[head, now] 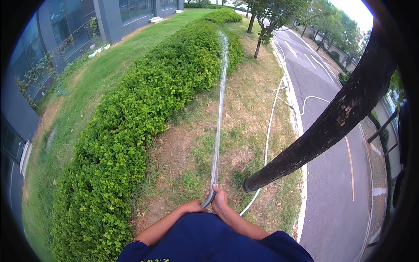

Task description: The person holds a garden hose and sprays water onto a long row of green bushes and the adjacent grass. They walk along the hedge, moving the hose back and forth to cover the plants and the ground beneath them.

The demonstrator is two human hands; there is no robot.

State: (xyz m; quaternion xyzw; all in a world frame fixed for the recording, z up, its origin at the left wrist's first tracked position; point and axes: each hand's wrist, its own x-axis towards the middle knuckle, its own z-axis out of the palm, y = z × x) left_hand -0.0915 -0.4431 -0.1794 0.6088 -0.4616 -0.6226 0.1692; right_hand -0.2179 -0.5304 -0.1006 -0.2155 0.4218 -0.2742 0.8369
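Both hands grip the end of a grey garden hose (206, 202) close in front of my body. My right hand (219, 198) is nearer the mouth, its thumb along the top by the opening. Lower on the hose is my left hand (193, 206), partly hidden by my dark blue shirt. A long water stream (220, 121) shoots forward from the mouth and breaks into spray over the far part of a clipped green hedge (131, 121).
Just right of me a leaning tree trunk (314, 147) rises from the grass. A white hose (269, 131) runs behind its base toward the concrete kerb (302, 196) and road (327, 183). Long-handled tools (276, 89) lie across it. Left stands a grey building (111, 19).
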